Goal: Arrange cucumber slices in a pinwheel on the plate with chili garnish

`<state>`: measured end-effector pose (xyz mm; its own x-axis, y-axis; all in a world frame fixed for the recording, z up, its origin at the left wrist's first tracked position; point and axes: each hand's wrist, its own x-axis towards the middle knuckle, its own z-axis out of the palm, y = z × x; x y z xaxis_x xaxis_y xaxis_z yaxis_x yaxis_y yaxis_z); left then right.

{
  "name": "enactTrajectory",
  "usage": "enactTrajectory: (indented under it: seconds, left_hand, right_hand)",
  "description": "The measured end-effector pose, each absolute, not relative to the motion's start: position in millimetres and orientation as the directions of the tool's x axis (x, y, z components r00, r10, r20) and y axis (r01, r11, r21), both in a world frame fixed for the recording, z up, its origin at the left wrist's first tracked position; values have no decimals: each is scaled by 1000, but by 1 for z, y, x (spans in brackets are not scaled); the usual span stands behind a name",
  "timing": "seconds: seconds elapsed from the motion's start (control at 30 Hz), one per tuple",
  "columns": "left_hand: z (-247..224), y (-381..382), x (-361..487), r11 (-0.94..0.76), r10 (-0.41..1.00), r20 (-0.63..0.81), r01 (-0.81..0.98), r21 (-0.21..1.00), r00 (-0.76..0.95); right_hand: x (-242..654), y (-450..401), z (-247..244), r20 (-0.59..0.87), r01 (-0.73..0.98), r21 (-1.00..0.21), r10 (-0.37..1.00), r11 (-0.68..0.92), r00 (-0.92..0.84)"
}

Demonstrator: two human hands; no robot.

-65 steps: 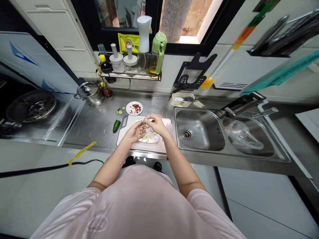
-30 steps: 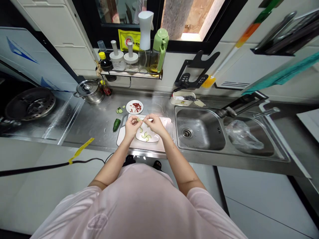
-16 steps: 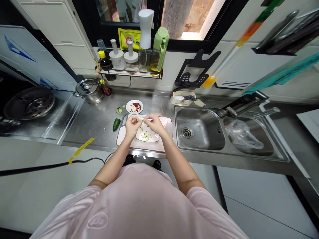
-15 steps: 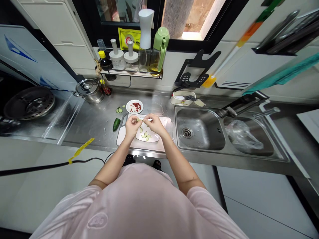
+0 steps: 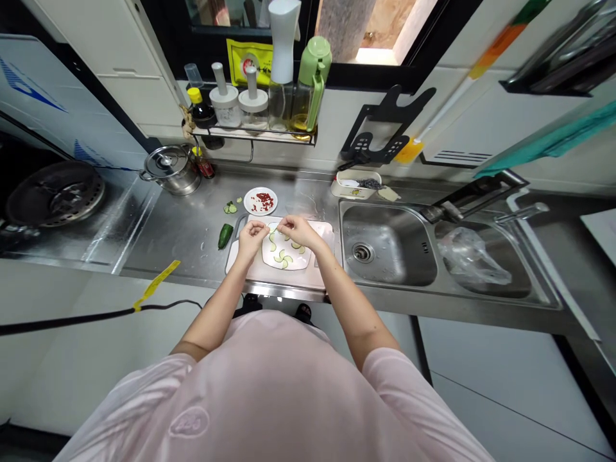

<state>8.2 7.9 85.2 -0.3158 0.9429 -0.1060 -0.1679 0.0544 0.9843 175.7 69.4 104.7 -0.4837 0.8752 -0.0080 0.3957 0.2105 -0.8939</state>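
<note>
My left hand [image 5: 253,237] hovers at the upper left of a white plate [image 5: 293,264], its thumb and fingers pinched. Facing it, my right hand [image 5: 298,230] is also closed in a pinch over the plate's upper edge. Whatever small piece either pinch holds is too small to make out. Thin cucumber slices [image 5: 283,259] lie on the plate in a curved, pinwheel-like group, with more partly hidden below my fingers. Beneath the plate lies a pink cutting board [image 5: 315,280]. A cut piece of cucumber [image 5: 224,236] rests left of the board.
Behind the board stands a small white plate [image 5: 253,194] of chopped red bits, beside loose cucumber slices [image 5: 230,207]. A lidded steel pot [image 5: 174,173] sits farther left. To the right are a steel sink [image 5: 385,256] and a plastic bag [image 5: 474,256] in the second basin. A bottle rack [image 5: 255,133] overhangs the counter.
My hands were fingertip to fingertip around a small pale-green piece. They have now drawn slightly apart above the plate. The whole view has shifted a little.
</note>
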Motion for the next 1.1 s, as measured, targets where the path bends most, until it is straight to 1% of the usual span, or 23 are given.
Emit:
enactTrajectory:
  seconds: [0.07,0.17,0.3,0.4,0.53,0.67,0.83,0.9,1.0,1.1]
  left_hand:
    - [76,9,4,100,943,-147,-165,981,-299]
    - [60,10,-1,144,941,-170,-110,983,-293]
    - [42,12,-3,202,933,-195,-8,979,-303]
    - [30,14,-4,242,928,-204,88,966,-313]
    - [16,16,-5,263,932,-179,250,932,-315]
    - [10,17,-5,270,944,-154,415,869,-292]
    - [10,17,-4,235,951,-91,498,834,-296]
    - [9,18,-4,236,958,-85,579,781,-275]
    - [7,19,-4,230,969,-81,734,639,-233]
    - [4,19,-4,184,981,-48,822,539,-188]
  right_hand:
    - [175,75,99,-63,446,-870,852,208,-520]
    - [172,80,86,-126,526,-822,832,218,-540]
    - [165,83,62,-190,640,-736,840,220,-508]
    - [160,85,44,-231,696,-683,838,223,-495]
    - [156,85,27,-257,748,-620,838,239,-481]
    - [152,82,19,-280,785,-569,841,245,-464]
    - [145,79,19,-299,844,-473,854,255,-426]
    - [142,78,21,-321,862,-436,850,259,-418]
    - [140,77,24,-362,883,-379,833,278,-418]
    - [138,77,28,-396,899,-333,822,286,-408]
